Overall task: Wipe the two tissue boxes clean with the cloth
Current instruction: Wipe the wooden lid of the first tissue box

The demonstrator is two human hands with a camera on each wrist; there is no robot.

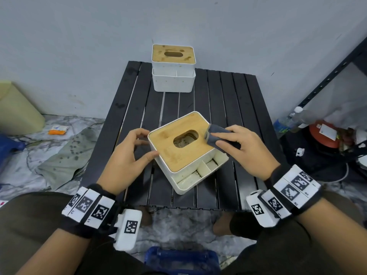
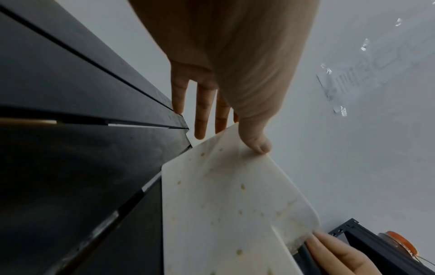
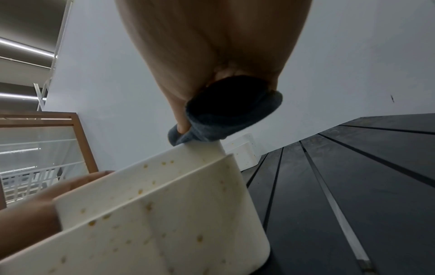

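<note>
The near tissue box (image 1: 178, 155), white with a bamboo lid and spotted walls (image 2: 223, 204), sits turned at an angle on the black slatted table (image 1: 228, 96). My left hand (image 1: 147, 144) holds its left corner, thumb on the near wall and fingers at the far side. In my right hand (image 1: 220, 140) is a dark grey cloth (image 1: 213, 130), pressed onto the lid's right edge (image 3: 230, 115). The far tissue box (image 1: 173, 68) stands at the table's back edge, its lid stained. Its open front compartments face me.
Left of the table, a grey-green rag (image 1: 67, 155), an orange packet (image 1: 57, 130) and a pale bin (image 1: 17, 112) lie on the floor. On the right are a bottle (image 1: 288, 122), a red-lidded item (image 1: 321, 133) and a black metal shelf (image 1: 337, 68). A blue container (image 1: 182, 261) sits between my knees.
</note>
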